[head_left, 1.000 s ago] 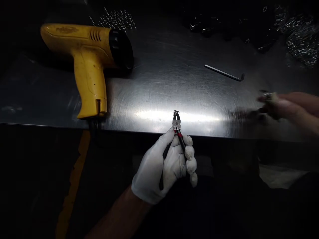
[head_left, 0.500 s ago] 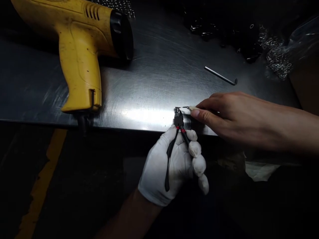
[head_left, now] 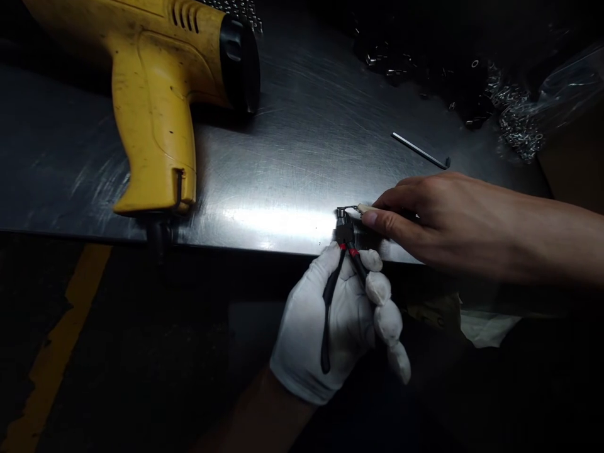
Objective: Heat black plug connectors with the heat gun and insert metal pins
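Observation:
In a white glove, my left hand (head_left: 337, 321) grips a small pair of black pliers (head_left: 344, 236) with red bands, its jaws pointing up over the front edge of the metal table (head_left: 283, 182). A tiny metal piece (head_left: 340, 212) shows at the jaw tips. My bare right hand (head_left: 419, 217) pinches a small pale item (head_left: 365, 208) between thumb and forefinger. From that item a thin dark tip reaches left to the metal piece at the jaws; whether they touch is hard to tell.
A yellow heat gun (head_left: 155, 107) lies at the left. Behind my right hand rests a hex key (head_left: 419, 150). Small metal parts (head_left: 519, 126) lie beside a clear plastic bag (head_left: 573, 82) at the right; dark glossy parts (head_left: 396, 69) sit at the back.
My left hand and the pliers have shifted slightly right and down in view. The pale item's thin tip is now closer to the plier jaws. The whole view has shifted a little.

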Demonstrator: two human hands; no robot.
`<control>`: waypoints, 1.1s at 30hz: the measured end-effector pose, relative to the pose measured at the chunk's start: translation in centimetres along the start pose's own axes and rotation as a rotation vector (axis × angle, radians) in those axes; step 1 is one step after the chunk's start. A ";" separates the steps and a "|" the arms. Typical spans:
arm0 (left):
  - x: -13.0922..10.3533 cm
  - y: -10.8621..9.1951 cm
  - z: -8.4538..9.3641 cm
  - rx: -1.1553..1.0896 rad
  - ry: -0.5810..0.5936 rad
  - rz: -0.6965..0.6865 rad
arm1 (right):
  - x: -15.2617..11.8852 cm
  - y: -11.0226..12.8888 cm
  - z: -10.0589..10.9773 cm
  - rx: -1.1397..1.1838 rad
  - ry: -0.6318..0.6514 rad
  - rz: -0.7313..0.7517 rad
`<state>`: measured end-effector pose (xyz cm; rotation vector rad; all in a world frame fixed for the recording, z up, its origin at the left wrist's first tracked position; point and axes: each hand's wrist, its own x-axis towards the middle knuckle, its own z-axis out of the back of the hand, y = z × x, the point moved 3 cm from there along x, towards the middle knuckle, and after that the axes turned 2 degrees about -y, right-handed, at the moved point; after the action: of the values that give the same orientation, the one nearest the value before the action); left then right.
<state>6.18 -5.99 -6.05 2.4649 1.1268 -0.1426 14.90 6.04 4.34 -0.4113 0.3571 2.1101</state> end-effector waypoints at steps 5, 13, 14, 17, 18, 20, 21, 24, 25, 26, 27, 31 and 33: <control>-0.7 -0.1 0.1 0.021 0.099 -0.071 | -0.6 0.1 -0.6 0.022 -0.020 0.074; -1.4 -0.4 -0.1 -0.042 0.218 -0.087 | -0.8 -1.2 -3.4 -0.178 -0.383 0.318; -1.4 -0.4 0.0 -0.031 0.211 -0.093 | -0.8 -1.4 -3.6 -0.173 -0.406 0.337; -1.6 -0.3 0.2 0.024 0.207 -0.094 | -0.7 -1.7 -4.3 -0.167 -0.470 0.388; -1.6 -0.3 0.1 0.033 0.210 -0.096 | -0.6 -1.8 -4.4 -0.173 -0.488 0.403; -1.5 -0.3 0.0 0.026 0.211 -0.100 | -0.5 -1.8 -4.7 -0.199 -0.514 0.431; -1.5 -0.3 -0.1 0.014 0.214 -0.103 | -0.5 -1.8 -4.7 -0.215 -0.523 0.443; -1.4 -0.4 -0.3 -0.008 0.217 -0.120 | -0.3 -1.8 -4.8 -0.249 -0.530 0.478; -1.4 -0.4 -0.4 0.002 0.220 -0.115 | -0.2 -1.9 -4.8 -0.257 -0.535 0.492; -1.4 -0.4 -0.4 0.017 0.217 -0.111 | -0.2 -1.9 -4.8 -0.264 -0.541 0.506; -1.5 -0.3 -0.4 0.036 0.203 -0.109 | -0.1 -2.0 -4.8 -0.267 -0.544 0.522; -1.7 -0.3 -0.7 0.115 0.062 -0.127 | -0.1 -2.5 -4.9 -0.254 -0.525 0.558; -1.7 -0.3 -1.0 0.159 -0.047 -0.131 | -0.1 -2.9 -4.9 -0.239 -0.500 0.560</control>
<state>4.77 -6.59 -4.79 2.5092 1.3027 -0.3391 18.11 5.47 -0.34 0.1119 -0.0913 2.7160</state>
